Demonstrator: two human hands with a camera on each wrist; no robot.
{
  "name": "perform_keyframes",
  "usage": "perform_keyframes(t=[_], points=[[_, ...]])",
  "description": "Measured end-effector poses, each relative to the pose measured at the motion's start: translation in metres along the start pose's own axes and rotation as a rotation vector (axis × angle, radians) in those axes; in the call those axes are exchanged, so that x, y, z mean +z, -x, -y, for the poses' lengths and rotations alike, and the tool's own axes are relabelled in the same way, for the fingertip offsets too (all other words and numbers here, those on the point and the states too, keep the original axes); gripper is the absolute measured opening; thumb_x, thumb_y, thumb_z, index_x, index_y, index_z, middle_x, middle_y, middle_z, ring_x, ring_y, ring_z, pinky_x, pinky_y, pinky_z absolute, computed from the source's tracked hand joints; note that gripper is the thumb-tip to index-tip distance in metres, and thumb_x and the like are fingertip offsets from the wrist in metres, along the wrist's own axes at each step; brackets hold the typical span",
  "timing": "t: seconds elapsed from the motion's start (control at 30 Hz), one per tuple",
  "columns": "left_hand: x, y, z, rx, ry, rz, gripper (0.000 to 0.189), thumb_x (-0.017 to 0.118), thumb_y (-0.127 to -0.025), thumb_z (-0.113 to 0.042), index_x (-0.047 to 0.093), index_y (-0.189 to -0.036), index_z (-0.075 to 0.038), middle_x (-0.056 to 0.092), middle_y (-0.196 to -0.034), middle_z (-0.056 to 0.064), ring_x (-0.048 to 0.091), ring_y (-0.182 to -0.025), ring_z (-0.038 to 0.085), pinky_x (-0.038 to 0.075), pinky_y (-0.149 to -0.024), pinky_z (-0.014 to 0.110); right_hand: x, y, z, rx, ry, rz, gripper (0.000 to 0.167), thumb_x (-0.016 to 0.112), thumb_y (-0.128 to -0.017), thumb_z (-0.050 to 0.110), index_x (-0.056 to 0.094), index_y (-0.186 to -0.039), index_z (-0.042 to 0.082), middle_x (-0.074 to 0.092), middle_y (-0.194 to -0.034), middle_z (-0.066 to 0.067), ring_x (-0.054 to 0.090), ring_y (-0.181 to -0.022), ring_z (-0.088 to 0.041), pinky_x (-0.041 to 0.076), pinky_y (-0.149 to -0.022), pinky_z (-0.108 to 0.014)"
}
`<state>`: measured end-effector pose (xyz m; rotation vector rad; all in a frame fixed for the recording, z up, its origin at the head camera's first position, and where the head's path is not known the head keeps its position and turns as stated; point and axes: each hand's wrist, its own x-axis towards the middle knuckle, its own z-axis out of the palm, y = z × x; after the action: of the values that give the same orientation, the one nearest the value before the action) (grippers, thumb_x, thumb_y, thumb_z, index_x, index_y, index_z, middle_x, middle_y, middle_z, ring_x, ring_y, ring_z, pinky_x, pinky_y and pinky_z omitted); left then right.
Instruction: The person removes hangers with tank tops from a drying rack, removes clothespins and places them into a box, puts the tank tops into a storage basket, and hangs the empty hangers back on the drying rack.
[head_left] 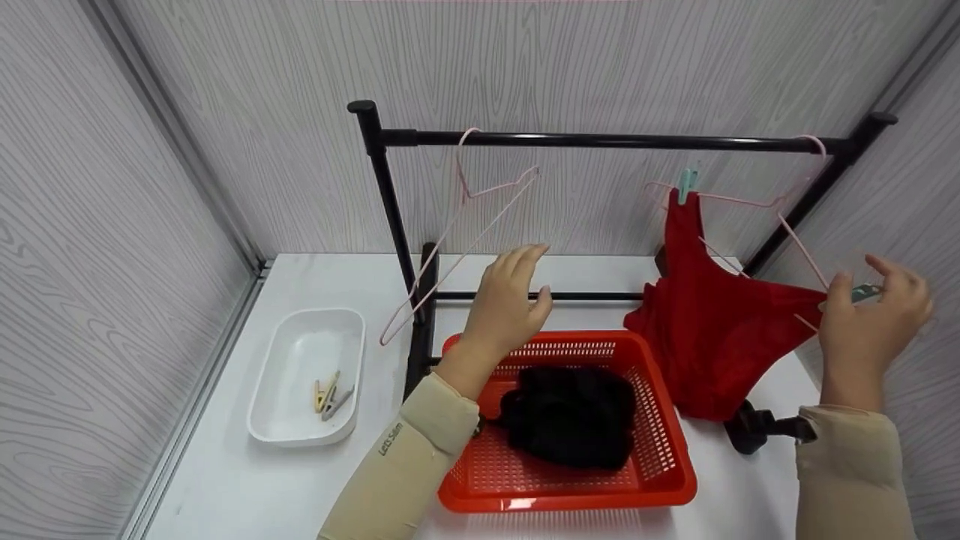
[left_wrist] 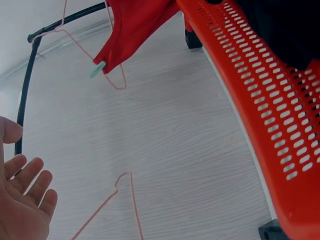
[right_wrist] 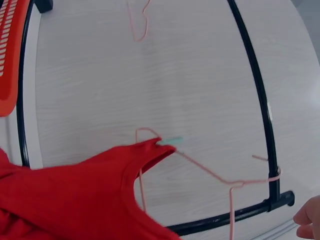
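Pegging, I judge, the second strap of a red garment (head_left: 724, 345) to its pink hanger (right_wrist: 240, 182).
The garment is hanging under the black rail (head_left: 600, 140), to the right of the red basket (head_left: 600, 499), and a green peg (head_left: 687, 186) is gripping one strap. My right hand (head_left: 870, 330) is hovering at the other strap, thumb and fingertips apart, with a second green peg (head_left: 866, 294) showing between them; I can't tell if they are touching it. My left hand (head_left: 506, 300) is hanging near the basket, fingers apart, holding nothing. I'm thinking the next move calls for making sure that peg is biting firmly, then easing the right hand away without tugging the hanger.
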<state>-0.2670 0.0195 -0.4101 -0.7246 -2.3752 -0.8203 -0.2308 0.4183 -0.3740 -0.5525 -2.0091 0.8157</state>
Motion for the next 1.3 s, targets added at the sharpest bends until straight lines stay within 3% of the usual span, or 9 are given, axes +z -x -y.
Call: perform_keyframes(t=[0.2,0.4,0.47,0.57,0.67,0.8,1.0,1.3], points=[[0.023,0.007,-0.003,-0.021,0.001,0.079,0.053,0.060,-0.096,-0.018,0.047,-0.146,-0.008,0.053,-0.143,0.007,0.047,-0.134,0.025,0.034,-0.114,0.041,0.000,-0.006,-0.020,0.125,0.041,0.104,0.059,0.057,-0.096,0.028,0.040,-0.150,0.012,0.045,-0.145,-0.012,0.035,-0.136,-0.021,0.019,-0.115,-0.031],[0.039,0.009,-0.002,-0.037,0.012,0.111,0.052,0.058,-0.097,-0.019,0.047,-0.146,-0.008,0.052,-0.145,0.006,0.046,-0.135,0.025,0.034,-0.114,0.041,-0.002,-0.008,-0.029,0.247,0.081,0.266,0.074,0.053,-0.097,0.035,0.021,-0.158,0.010,0.038,-0.153,-0.016,0.030,-0.142,-0.028,0.019,-0.118,-0.040],[0.043,0.010,-0.001,-0.043,0.012,0.125,0.052,0.059,-0.097,-0.019,0.047,-0.146,-0.007,0.052,-0.144,0.006,0.046,-0.135,0.026,0.033,-0.114,0.040,-0.002,-0.008,-0.033,0.242,0.099,0.299,0.069,0.053,-0.096,0.036,0.029,-0.154,0.006,0.043,-0.148,-0.019,0.034,-0.139,-0.033,0.023,-0.116,-0.045],[0.048,0.013,0.000,-0.053,0.007,0.141,0.051,0.059,-0.096,-0.018,0.047,-0.145,-0.007,0.053,-0.143,0.007,0.047,-0.134,0.026,0.033,-0.114,0.040,0.001,-0.007,-0.039,0.186,0.139,0.341,0.053,0.052,-0.097,0.036,0.047,-0.135,-0.001,0.053,-0.126,-0.022,0.044,-0.123,-0.039,0.032,-0.103,-0.050],[0.053,0.015,0.001,-0.060,0.001,0.149,0.051,0.061,-0.096,-0.017,0.048,-0.144,-0.007,0.053,-0.142,0.007,0.048,-0.133,0.027,0.033,-0.114,0.040,0.002,-0.004,-0.043,0.142,0.170,0.373,0.045,0.051,-0.098,0.036,0.053,-0.117,-0.004,0.054,-0.114,-0.021,0.046,-0.111,-0.038,0.035,-0.092,-0.052],[0.062,0.016,0.002,-0.054,-0.010,0.166,0.049,0.060,-0.096,-0.018,0.050,-0.143,-0.009,0.054,-0.142,0.006,0.048,-0.132,0.026,0.034,-0.114,0.039,0.003,-0.002,-0.046,0.133,0.166,0.383,0.052,0.048,-0.099,0.036,0.055,-0.124,-0.010,0.056,-0.123,-0.028,0.048,-0.114,-0.041,0.036,-0.093,-0.053],[0.072,0.019,-0.001,-0.050,-0.013,0.204,0.048,0.059,-0.096,-0.019,0.051,-0.143,-0.012,0.055,-0.142,0.004,0.049,-0.131,0.025,0.036,-0.113,0.040,0.004,0.000,-0.048,0.165,0.158,0.335,0.052,0.050,-0.098,0.036,0.058,-0.121,-0.010,0.061,-0.122,-0.027,0.054,-0.112,-0.040,0.039,-0.092,-0.049],[0.078,0.021,-0.001,-0.099,-0.026,0.259,0.048,0.058,-0.097,-0.021,0.052,-0.144,-0.013,0.055,-0.143,0.005,0.049,-0.131,0.026,0.035,-0.113,0.042,0.005,-0.001,-0.046,0.189,0.144,0.301,0.053,0.054,-0.098,0.039,0.060,-0.120,-0.008,0.062,-0.119,-0.026,0.055,-0.114,-0.039,0.040,-0.096,-0.049]])
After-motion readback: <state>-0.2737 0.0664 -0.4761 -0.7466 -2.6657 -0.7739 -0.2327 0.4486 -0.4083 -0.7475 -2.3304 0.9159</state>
